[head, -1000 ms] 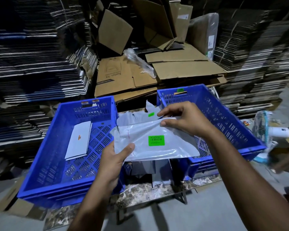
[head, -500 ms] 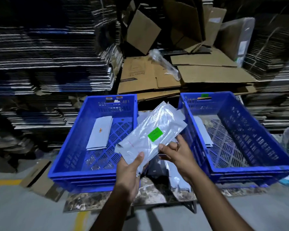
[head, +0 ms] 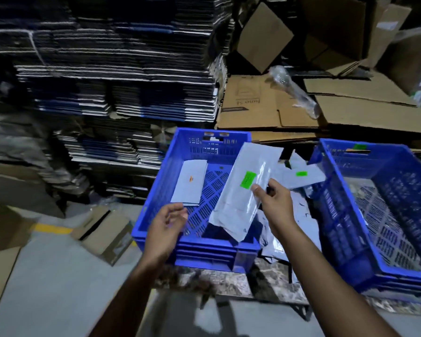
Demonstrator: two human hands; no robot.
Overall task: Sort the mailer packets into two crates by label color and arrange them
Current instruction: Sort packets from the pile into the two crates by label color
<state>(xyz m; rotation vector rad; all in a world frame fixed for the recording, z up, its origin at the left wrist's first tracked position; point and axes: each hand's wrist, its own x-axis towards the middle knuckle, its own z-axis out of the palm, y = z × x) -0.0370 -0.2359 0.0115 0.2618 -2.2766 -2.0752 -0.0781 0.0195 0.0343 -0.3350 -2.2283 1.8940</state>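
My right hand [head: 274,203] pinches a grey mailer packet with a green label [head: 243,190], holding it tilted over the right side of the left blue crate [head: 156,210]. My left hand [head: 167,221] hovers open over that crate's front rim, holding nothing. A grey packet with an orange mark [head: 190,182] lies flat inside the left crate. A pile of loose packets [head: 299,175], one showing a green label, lies between the crates. The right blue crate [head: 336,215] stands to the right with something pale on its floor.
Both crates rest on a mottled bench top [head: 260,283] over a grey floor. Stacks of flattened dark cartons [head: 107,69] rise behind left; brown cardboard sheets [head: 265,105] lie behind the crates. A small cardboard box [head: 105,232] sits on the floor at left.
My left hand has let go of the green-label packet and opened. My right hand now holds it alone, over the left crate. The view has swung left.
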